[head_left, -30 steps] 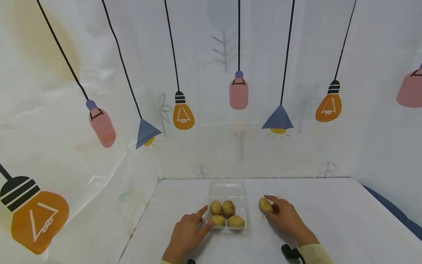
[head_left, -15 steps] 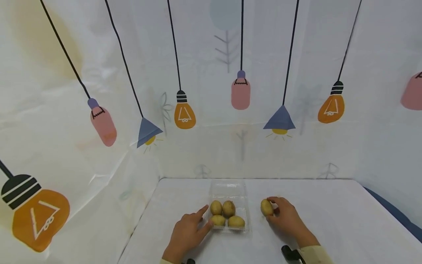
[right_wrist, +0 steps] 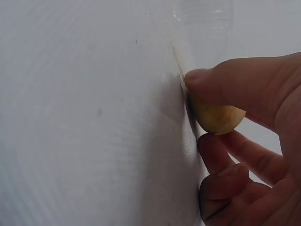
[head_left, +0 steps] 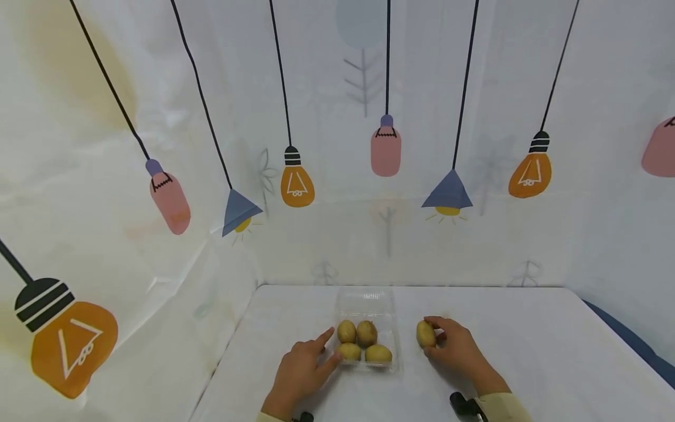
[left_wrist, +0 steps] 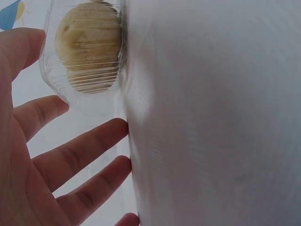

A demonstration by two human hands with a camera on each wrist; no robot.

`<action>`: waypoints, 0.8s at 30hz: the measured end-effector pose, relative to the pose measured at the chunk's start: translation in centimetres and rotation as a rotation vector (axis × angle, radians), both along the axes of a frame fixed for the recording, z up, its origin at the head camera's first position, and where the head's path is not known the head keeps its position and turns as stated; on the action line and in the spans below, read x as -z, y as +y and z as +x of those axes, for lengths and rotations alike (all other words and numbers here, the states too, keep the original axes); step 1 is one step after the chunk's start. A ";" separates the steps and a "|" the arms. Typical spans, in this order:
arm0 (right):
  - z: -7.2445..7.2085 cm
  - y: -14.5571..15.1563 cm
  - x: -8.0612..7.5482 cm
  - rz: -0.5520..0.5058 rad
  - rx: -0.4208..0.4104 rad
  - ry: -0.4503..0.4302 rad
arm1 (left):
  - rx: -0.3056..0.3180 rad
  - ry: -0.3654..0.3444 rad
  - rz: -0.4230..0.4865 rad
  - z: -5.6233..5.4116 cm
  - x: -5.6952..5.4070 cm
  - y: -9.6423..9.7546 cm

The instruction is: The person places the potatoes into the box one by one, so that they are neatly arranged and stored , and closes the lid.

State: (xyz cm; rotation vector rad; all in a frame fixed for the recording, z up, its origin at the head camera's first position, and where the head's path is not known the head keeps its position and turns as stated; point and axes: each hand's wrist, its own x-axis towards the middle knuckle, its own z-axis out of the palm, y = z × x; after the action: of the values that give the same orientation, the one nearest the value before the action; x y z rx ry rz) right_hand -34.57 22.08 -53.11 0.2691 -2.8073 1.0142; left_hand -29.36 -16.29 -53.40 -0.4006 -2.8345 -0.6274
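Observation:
A clear plastic box stands on the white table with several potatoes inside, its lid folded back. My left hand is at the box's left front corner, thumb and index finger at its walls. In the left wrist view the other fingers stretch out, tips down by the tabletop, and a potato shows through the ribbed plastic. To the right of the box, my right hand pinches a single potato between thumb and fingers. In the right wrist view that potato is low at the tabletop, partly covered by the thumb.
The white table ends at the back against a white curtain printed with hanging lamps. Another stretch of curtain runs along the left side. A dark blue strip shows beyond the table's right edge.
The potato in my right hand has turned from slanted to more upright and come slightly nearer to me. My left hand has stayed at the box. The head view has shifted a little.

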 end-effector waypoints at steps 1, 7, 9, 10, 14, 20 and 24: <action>0.0 0.0 0.2 -0.005 -0.001 -0.005 | -0.001 -0.006 -0.003 0.0 0.1 0.0; 0.2 0.0 0.3 -0.022 -0.005 -0.016 | 0.001 0.003 -0.008 -0.1 0.5 -0.1; 0.1 0.0 0.1 -0.031 -0.001 -0.029 | 0.003 0.011 -0.006 -0.2 0.4 -0.2; 0.1 -0.1 0.0 -0.033 0.004 -0.036 | 0.003 0.015 -0.007 -0.2 0.3 -0.2; -0.2 -0.3 -0.2 -0.057 0.021 -0.052 | 0.005 0.023 -0.001 -0.3 0.0 -0.3; -0.1 -0.1 0.1 -0.083 0.046 -0.068 | 0.014 0.015 0.015 -0.2 0.1 -0.2; 0.1 0.0 0.3 -0.102 0.060 -0.066 | 0.009 0.014 0.006 0.0 0.1 -0.2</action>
State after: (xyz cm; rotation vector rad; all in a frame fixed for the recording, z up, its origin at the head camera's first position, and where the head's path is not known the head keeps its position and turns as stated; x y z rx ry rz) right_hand -34.50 22.05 -53.42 0.1416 -2.7920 1.1689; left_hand -29.33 -16.51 -53.53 -0.4148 -2.8189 -0.6317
